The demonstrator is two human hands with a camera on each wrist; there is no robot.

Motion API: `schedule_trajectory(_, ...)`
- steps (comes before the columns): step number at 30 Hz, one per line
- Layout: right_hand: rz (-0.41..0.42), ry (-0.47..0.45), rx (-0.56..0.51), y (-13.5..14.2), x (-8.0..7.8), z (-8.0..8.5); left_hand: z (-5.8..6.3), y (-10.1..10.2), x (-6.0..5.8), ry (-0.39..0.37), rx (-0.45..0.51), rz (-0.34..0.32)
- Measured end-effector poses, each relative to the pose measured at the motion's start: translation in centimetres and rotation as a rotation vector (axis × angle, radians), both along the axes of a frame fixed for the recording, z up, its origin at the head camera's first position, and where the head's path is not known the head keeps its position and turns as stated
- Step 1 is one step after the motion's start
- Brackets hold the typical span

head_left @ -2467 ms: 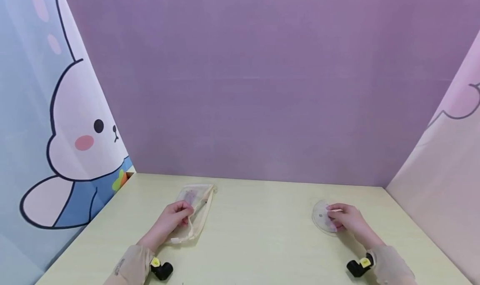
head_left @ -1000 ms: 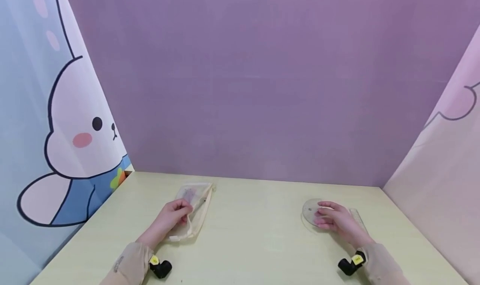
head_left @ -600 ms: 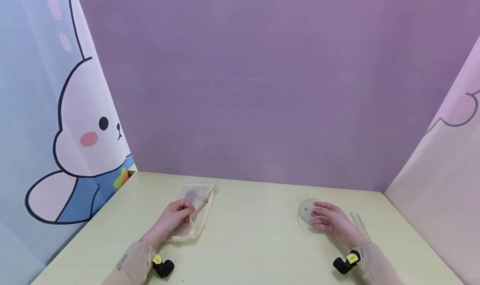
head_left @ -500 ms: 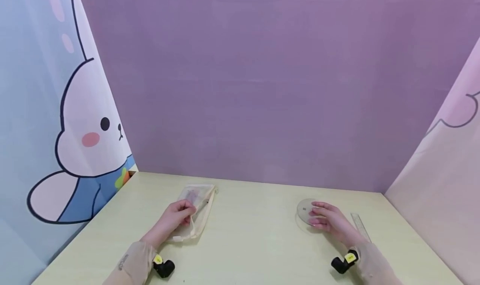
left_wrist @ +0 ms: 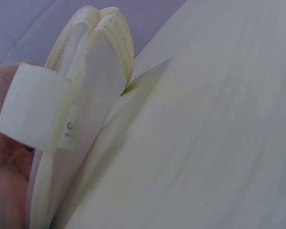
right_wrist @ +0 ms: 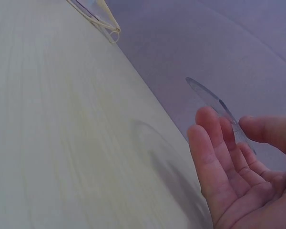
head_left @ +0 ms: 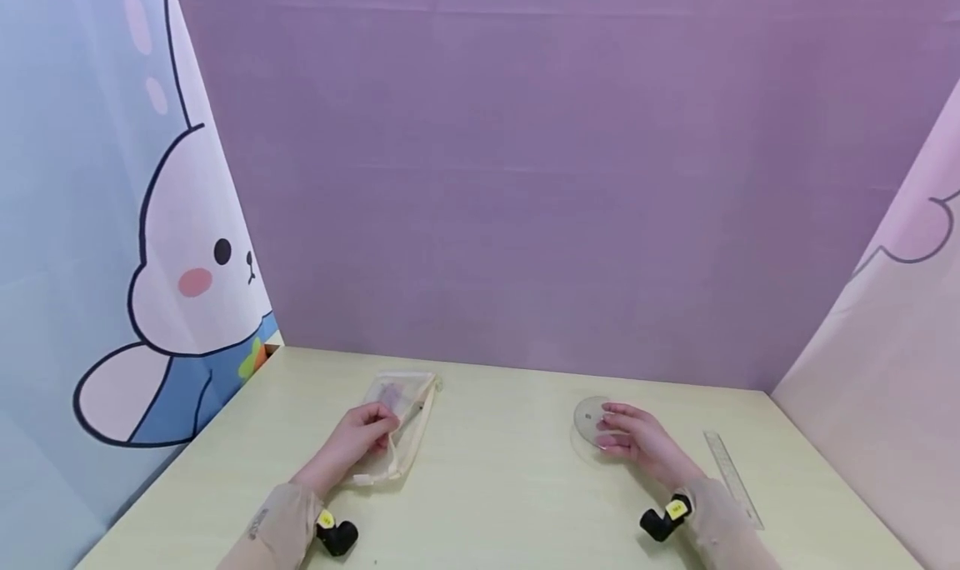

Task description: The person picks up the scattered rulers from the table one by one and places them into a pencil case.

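Note:
My left hand [head_left: 360, 438] grips the near-left edge of a translucent zip pouch [head_left: 408, 449] with cream trim, on the left of the table. A purple print and a thin, dark-tipped thing show through or at its opening; which of the two I cannot tell. In the left wrist view, the pouch [left_wrist: 93, 81] stands partly raised, its white tab beside the palm. My right hand [head_left: 637, 441] pinches a clear, rounded protractor [head_left: 587, 420] between thumb and fingers. The right wrist view has the protractor [right_wrist: 205, 95] lifted off the table, its shadow below; fingers hide part of it.
A clear ruler [head_left: 731, 474] lies on the pale table [head_left: 495, 487] to the right of my right forearm. A purple backdrop [head_left: 525, 178] rises behind the table's far edge. Printed cloths hang at left and right.
My right hand has carried the protractor leftward, away from the ruler, which now shows fully. My left hand keeps its grip on the pouch. The head view has shifted slightly.

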State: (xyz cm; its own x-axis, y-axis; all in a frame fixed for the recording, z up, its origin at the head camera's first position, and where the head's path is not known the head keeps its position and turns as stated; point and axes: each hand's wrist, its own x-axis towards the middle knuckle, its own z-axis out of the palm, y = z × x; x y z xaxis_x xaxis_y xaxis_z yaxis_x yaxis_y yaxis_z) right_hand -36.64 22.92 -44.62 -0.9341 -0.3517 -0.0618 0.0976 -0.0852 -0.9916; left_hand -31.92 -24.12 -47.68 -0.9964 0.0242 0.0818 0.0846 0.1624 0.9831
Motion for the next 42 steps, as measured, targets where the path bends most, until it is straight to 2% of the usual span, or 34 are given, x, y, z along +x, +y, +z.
schedule_trajectory(8, 0.006, -0.011, -0.018, -0.6, 0.0, -0.4, -0.2, 0.3, 0.1, 0.002, -0.006, -0.006)
schedule_trajectory(15, 0.007, -0.038, -0.041, -0.3, 0.7, -0.9, -0.3, 0.7, -0.4, 0.001, -0.021, -0.028)
schedule_trajectory(23, 0.017, -0.019, -0.053, 0.1, 1.1, -0.9, 0.3, 0.9, -0.5, 0.017, -0.009, -0.053)
schedule_trajectory(30, 0.024, -0.023, -0.037, -0.9, 0.7, -0.8, 0.7, 0.6, -0.5, 0.017, -0.029, -0.037)
schedule_trajectory(42, 0.047, -0.038, -0.012, -3.4, 0.3, -1.2, -0.1, 0.2, -0.2, 0.002, -0.038, -0.004)
